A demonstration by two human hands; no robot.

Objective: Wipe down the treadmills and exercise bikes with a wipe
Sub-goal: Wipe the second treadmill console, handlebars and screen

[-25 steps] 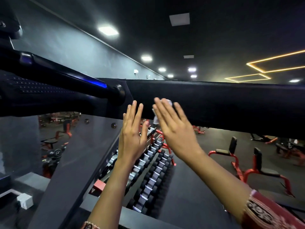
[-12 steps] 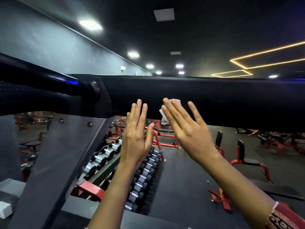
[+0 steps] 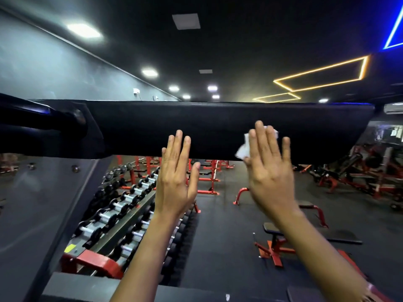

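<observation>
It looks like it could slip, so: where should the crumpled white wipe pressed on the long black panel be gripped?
Pinch the crumpled white wipe at its bunched flap showing beside the thumb of the right hand, coming from the lower left. The rest lies pinned under straight fingers against the long black panel, so that flap is the biggest free part.

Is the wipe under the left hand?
No, the white wipe is pressed under the right hand; the left hand holds nothing.
</observation>
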